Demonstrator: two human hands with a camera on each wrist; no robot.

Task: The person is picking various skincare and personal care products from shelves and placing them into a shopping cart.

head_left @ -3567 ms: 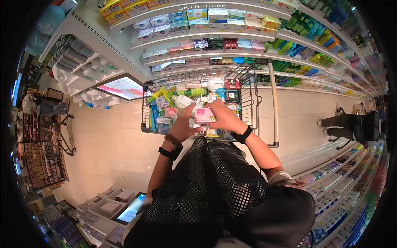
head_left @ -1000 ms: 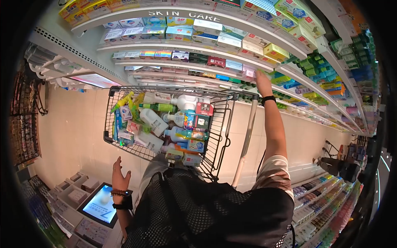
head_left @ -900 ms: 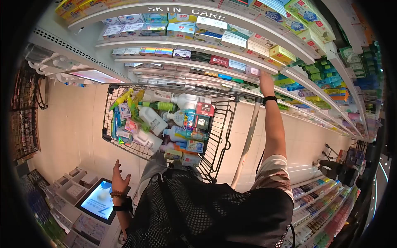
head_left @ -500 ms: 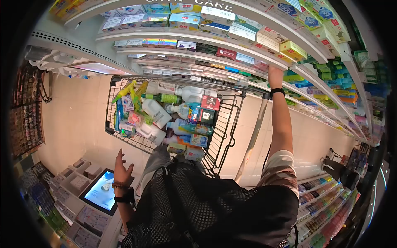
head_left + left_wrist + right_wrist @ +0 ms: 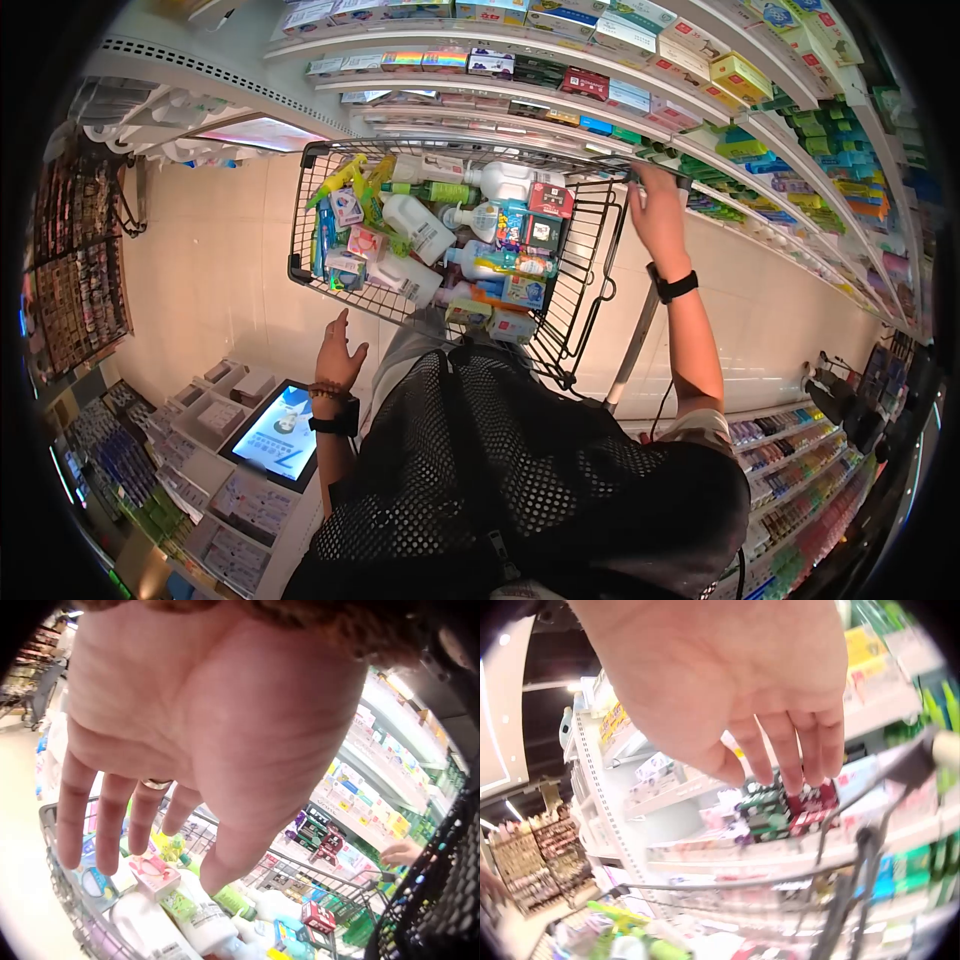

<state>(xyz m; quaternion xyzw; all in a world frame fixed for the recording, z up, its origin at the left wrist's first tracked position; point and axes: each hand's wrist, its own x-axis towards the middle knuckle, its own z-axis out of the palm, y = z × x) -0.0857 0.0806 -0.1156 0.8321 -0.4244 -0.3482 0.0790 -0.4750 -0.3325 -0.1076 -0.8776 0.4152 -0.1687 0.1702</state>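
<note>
My right hand is over the far end of the cart handle, with its fingers loosely bent and nothing held. In the right wrist view its fingertips overlap dark green and red boxes on the shelf behind. My left hand hangs in the air at the near left side of the wire shopping cart, palm bare and fingers extended. The cart holds white bottles, a green bottle, a red box, a pink box and several other packages.
Shelves of boxed goods run along the cart's far side, with bottles farther right. Left of my body stands a display unit with a lit screen. A person is in the aisle at right.
Both hands held a pink-and-white box over the cart 3.6 s ago. Later my right hand reached the pink boxes on the shelf, then drew back empty to the cart handle. The left stayed low.
</note>
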